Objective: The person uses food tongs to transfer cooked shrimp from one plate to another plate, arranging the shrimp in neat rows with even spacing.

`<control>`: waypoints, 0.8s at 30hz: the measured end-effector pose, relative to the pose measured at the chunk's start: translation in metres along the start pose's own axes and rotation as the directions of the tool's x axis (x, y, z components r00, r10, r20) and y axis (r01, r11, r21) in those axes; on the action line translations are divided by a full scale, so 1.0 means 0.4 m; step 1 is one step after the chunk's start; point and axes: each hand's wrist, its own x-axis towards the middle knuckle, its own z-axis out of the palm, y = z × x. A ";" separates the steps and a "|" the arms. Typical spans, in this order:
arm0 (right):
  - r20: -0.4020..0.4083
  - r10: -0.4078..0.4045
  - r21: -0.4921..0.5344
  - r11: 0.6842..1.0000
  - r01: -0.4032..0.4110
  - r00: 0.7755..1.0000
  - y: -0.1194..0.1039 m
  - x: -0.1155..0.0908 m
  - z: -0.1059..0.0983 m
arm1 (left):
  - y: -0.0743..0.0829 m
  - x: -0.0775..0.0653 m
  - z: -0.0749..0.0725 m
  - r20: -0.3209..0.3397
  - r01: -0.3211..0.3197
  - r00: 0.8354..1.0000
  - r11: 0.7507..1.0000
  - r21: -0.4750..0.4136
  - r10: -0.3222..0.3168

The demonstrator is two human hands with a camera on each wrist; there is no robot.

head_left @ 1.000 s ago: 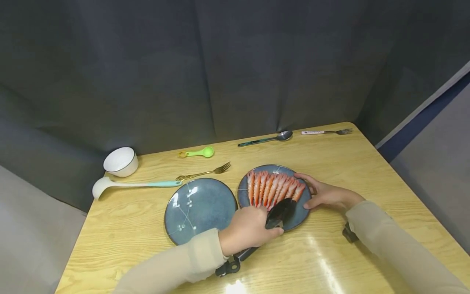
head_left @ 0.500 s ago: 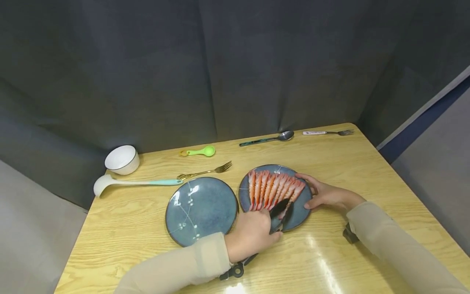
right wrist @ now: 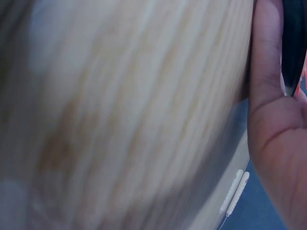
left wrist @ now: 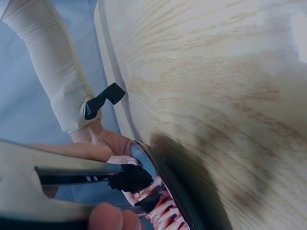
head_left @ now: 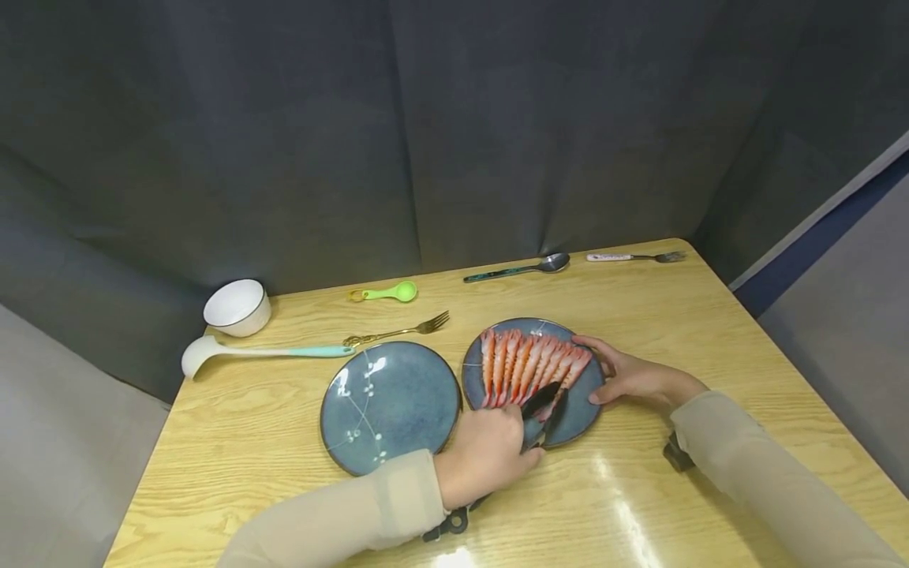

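Note:
My left hand (head_left: pixel 486 451) grips a pair of tongs (left wrist: pixel 76 179) with black tips. In the head view, the parted tips straddle the lower end of the rightmost shrimp in a row of several orange-red shrimp (head_left: pixel 524 364). Whether they touch it I cannot tell. These shrimp lie side by side on a blue-grey plate (head_left: pixel 584 406). At that plate's right rim, my right hand (head_left: pixel 635 379) holds the edge, thumb toward the front and fingers toward the back. Part of the plate's near side is hidden behind the left hand and tongs.
A second blue-grey plate (head_left: pixel 398 410) stands close on the left. Behind lie a gold fork (head_left: pixel 398 331), green measuring spoon (head_left: pixel 387 293), dark spoon (head_left: pixel 521 270) and pink-handled fork (head_left: pixel 632 257). A ladle (head_left: pixel 263 352) and white bowl (head_left: pixel 237 308) are at far left.
The tongs' tips have parted and come around the rightmost shrimp's near end. My left hand has shifted slightly right and toward me. The right hand keeps its hold on the plate.

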 end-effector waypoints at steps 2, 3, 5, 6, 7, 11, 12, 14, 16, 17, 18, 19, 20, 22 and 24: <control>-0.006 -0.002 -0.027 1.000 0.002 1.000 0.000 -0.001 0.000 | -0.002 -0.003 -0.002 0.004 0.001 1.000 1.000 -0.002 -0.001; -0.006 -0.007 -0.037 0.999 0.006 1.000 0.000 -0.002 0.000 | -0.005 -0.005 -0.005 0.006 0.001 1.000 1.000 -0.002 -0.001; -0.010 -0.009 -0.050 0.999 0.009 1.000 -0.001 -0.003 0.000 | -0.014 -0.014 -0.011 0.001 -0.003 1.000 1.000 -0.006 0.003; -0.008 -0.015 -0.051 0.999 0.015 1.000 -0.001 -0.003 0.000 | -0.022 -0.020 -0.017 -0.004 -0.004 1.000 1.000 -0.006 0.004; -0.006 -0.018 -0.051 0.999 0.018 1.000 0.000 -0.003 0.000 | -0.031 -0.028 -0.023 -0.017 -0.009 1.000 1.000 -0.003 0.009; 0.000 -0.020 -0.029 0.999 0.020 1.000 0.004 -0.001 -0.005 | -0.092 -0.075 -0.055 -0.119 -0.016 0.993 1.000 -0.019 0.014; 0.000 -0.019 -0.021 1.000 0.019 1.000 0.005 0.000 -0.007 | -0.113 -0.090 -0.064 -0.149 -0.007 0.989 1.000 -0.028 0.003; 0.007 -0.012 0.004 1.000 0.012 1.000 0.008 0.006 -0.009 | -0.165 -0.129 -0.077 -0.226 0.016 0.974 0.999 -0.033 -0.023; 0.016 0.000 0.025 1.000 0.000 1.000 0.009 0.012 -0.009 | -0.224 -0.177 -0.085 -0.295 0.061 0.953 0.998 -0.028 -0.067; 0.019 0.004 0.023 1.000 -0.004 1.000 0.009 0.015 -0.008 | -0.255 -0.205 -0.088 -0.317 0.094 0.943 0.995 -0.020 -0.095; 0.026 0.006 0.022 1.000 -0.006 1.000 0.007 0.017 -0.007 | -0.286 -0.234 -0.091 -0.333 0.137 0.933 0.991 -0.015 -0.134; 0.034 0.006 0.029 1.000 -0.007 0.999 0.006 0.019 -0.006 | -0.317 -0.264 -0.094 -0.339 0.186 0.924 0.983 -0.011 -0.179; 0.035 0.005 0.019 1.000 -0.006 0.999 0.004 0.020 -0.006 | -0.348 -0.294 -0.095 -0.333 0.238 0.915 0.971 -0.004 -0.226; 0.034 0.004 0.009 1.000 -0.004 0.999 0.003 0.020 -0.008 | -0.408 -0.351 -0.093 -0.291 0.346 0.897 0.938 -0.010 -0.334; 0.026 0.006 -0.009 1.000 -0.006 1.000 0.004 0.014 -0.014 | -0.463 -0.398 -0.088 -0.209 0.457 0.868 0.889 -0.018 -0.450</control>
